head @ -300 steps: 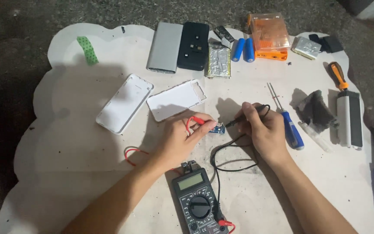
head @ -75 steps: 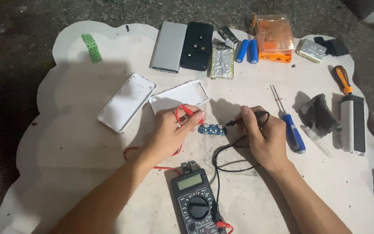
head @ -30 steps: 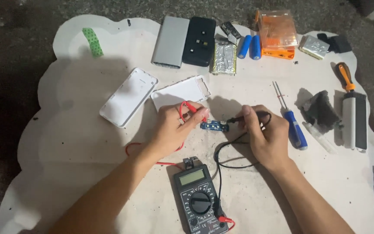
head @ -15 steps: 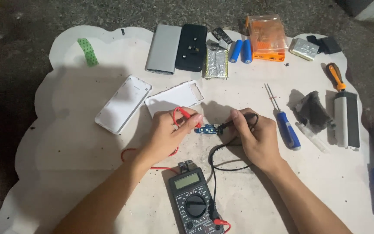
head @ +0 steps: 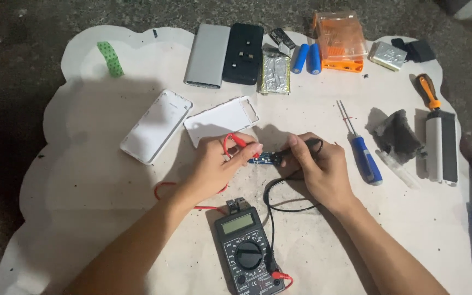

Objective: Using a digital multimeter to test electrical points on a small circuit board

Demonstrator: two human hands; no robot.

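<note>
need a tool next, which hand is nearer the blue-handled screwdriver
Right. The right hand lies just left of the blue-handled screwdriver, holding the black probe at the small blue circuit board. The left hand sits beyond that board, farther away.

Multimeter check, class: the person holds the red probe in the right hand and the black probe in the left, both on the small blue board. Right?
Not quite. The head view shows the red probe in the left hand and the black probe in the right hand; both touch the small blue board.

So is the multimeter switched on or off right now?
Cannot tell. The multimeter lies flat with its grey-green screen facing up, but no digits are legible and the dial's position is too small to read.
</note>
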